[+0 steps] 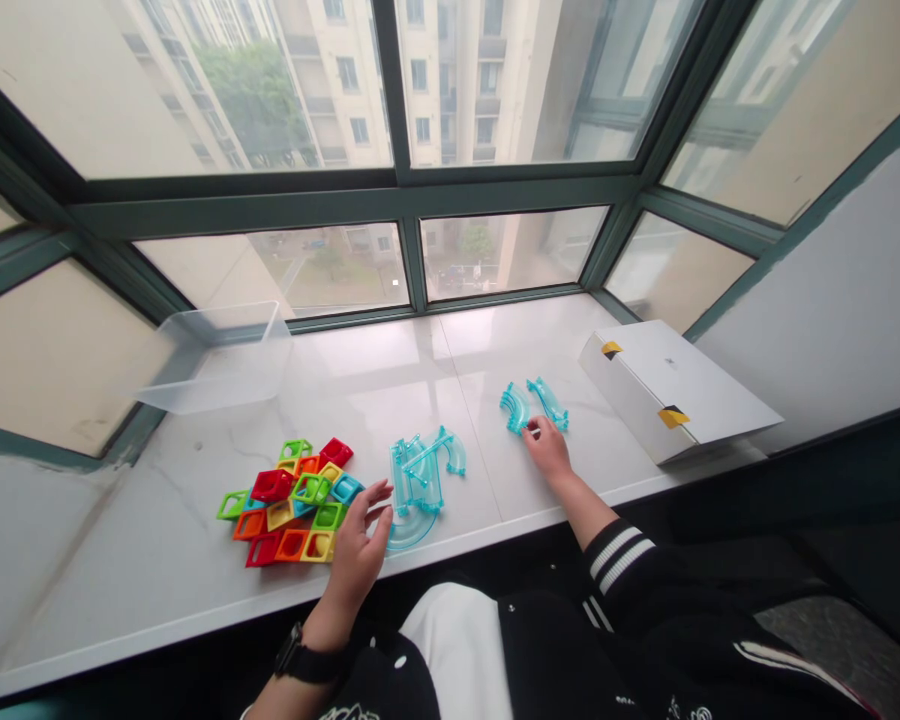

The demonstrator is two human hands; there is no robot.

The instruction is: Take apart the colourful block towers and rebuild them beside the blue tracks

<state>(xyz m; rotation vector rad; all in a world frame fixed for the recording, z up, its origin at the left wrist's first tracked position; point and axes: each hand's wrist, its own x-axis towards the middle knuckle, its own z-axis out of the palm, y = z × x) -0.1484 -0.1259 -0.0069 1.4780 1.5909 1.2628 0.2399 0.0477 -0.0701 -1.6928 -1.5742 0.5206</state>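
Note:
My right hand (547, 450) is closed, its fingertips pinching the near end of a curved translucent blue track piece (514, 403) on the white sill. Just right of that curve lies a second, straighter blue track piece (549, 402). With fingers apart and nothing in it, my left hand (364, 540) hovers between two piles. To its right is a group of translucent blue track pieces (418, 480), some straight, some curved. On its left sit many square blocks (291, 505) in red, orange, yellow, green and blue, partly covered by the hand.
A clear plastic bin (225, 390) stands at the back left. At the right is a white box (682, 390) with yellow-and-black tabs, close to the wall. Green-framed windows (360, 205) border the marble-patterned sill (345, 375).

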